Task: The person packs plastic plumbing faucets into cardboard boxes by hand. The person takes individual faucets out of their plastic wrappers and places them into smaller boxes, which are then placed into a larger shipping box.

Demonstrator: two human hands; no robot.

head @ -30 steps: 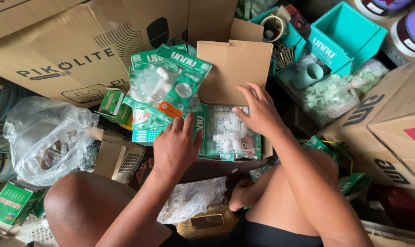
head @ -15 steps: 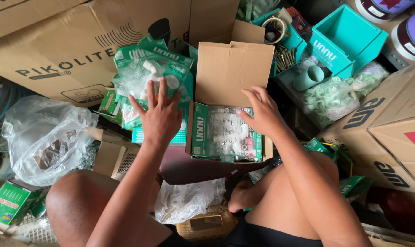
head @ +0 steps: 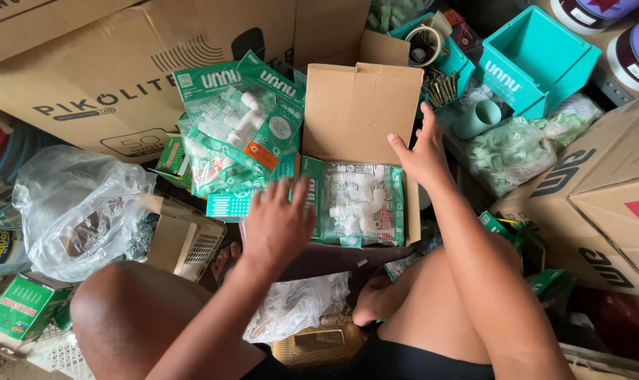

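Observation:
An open cardboard box (head: 365, 112) sits in front of me with a green-and-clear packet of white plastic fittings (head: 358, 204) lying inside. My right hand (head: 421, 151) rests with fingers spread on the box's right edge, beside the packet. My left hand (head: 277, 222) is blurred, fingers apart and holding nothing, hovering at the box's left edge between the packet and a pile of similar green packets (head: 238, 130) stacked to the left.
Large cardboard cartons stand at the back left (head: 87, 63) and at the right (head: 594, 190). A clear plastic bag (head: 80, 207) lies at the left. Teal bins (head: 537, 60) and bagged green fittings (head: 513, 151) are at the back right. My knees are below.
My left hand has drawn back from the pile of green packets toward the box, empty. My right hand has shifted from the packet to the box's right edge.

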